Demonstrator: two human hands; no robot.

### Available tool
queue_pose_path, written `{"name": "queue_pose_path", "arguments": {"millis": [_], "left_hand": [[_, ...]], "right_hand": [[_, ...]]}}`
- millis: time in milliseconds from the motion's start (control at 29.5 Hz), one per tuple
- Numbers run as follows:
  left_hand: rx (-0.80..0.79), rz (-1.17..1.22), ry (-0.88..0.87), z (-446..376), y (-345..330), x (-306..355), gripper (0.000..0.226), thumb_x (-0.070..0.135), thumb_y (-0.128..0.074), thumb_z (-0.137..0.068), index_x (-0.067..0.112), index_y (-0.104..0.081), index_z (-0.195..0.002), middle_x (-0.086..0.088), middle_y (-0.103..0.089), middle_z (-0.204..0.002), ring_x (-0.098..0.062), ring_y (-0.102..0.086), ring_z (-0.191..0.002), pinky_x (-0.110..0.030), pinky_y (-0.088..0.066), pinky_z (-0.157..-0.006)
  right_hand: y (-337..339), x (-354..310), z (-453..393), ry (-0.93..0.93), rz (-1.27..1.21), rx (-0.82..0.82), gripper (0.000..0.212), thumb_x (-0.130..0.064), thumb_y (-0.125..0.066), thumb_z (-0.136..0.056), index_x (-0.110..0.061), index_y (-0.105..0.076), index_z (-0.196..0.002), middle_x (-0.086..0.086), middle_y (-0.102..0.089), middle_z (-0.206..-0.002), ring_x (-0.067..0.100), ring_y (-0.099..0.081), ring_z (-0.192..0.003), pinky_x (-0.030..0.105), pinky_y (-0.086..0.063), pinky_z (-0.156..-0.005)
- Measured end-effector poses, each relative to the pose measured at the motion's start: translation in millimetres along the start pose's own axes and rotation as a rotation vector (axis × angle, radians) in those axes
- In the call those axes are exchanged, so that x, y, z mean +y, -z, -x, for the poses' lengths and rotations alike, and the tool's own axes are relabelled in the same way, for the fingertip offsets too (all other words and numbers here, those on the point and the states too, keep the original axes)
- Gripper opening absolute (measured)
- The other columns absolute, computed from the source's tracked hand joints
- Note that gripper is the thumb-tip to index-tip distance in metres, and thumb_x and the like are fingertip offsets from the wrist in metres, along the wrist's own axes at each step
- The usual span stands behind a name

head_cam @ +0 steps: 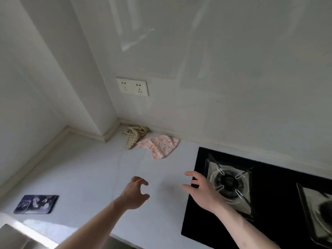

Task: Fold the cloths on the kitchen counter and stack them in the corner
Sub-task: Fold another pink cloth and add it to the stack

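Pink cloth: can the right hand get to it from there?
Probably yes. The right hand is open and empty, and only bare counter lies between it and the pink cloth. The stove sits off to the side, not in the way.

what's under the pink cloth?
The pink cloth lies crumpled on the white counter, its left edge touching the checked cloth. Whatever sits beneath it is covered; nothing pokes out.
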State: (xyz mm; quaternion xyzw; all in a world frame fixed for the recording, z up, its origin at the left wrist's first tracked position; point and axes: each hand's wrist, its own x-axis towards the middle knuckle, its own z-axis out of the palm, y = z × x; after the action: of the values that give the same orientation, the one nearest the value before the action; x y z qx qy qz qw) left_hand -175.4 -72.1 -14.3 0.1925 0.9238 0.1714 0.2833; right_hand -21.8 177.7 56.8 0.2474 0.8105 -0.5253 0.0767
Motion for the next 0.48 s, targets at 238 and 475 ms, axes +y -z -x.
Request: {"name": "queue_pose_path", "arguments": {"millis": [238,475], "left_hand": [[-0.174,-0.332,-0.118,-95.5,26.5,-6.3,0.065,0.036,-0.064,-0.091,0.029,-0.042,-0.152,-0.002,-0.013,-0.166,-0.033,-0.037,-0.145,-0.039,-0.038,-0.116],[-0.300,-0.636,-0.264,-161.8,29.3,7.4,0.077,0.024,-0.059,-0.095,0.019,-0.021,-0.161,-0.001,0.005,-0.169,-0.031,-0.027,-0.147,-0.044,-0.045,-0.110]], "right_hand": [[-27.5,-24.5,-12.2,-0.093,-0.047,0.146,0.050,-0.038,-0.065,-0.093,-0.036,-0.051,-0.141,-0.019,-0.050,-0.140,0.003,-0.049,-0.129,0.026,-0.041,-0.103],[-55.5,-22.0,4.5,-0.200,-0.163,0.276,0.049,-0.041,-0.065,-0.089,-0.042,-0.051,-0.137,-0.027,-0.047,-0.138,0.001,-0.045,-0.133,0.033,-0.044,-0.109]]}}
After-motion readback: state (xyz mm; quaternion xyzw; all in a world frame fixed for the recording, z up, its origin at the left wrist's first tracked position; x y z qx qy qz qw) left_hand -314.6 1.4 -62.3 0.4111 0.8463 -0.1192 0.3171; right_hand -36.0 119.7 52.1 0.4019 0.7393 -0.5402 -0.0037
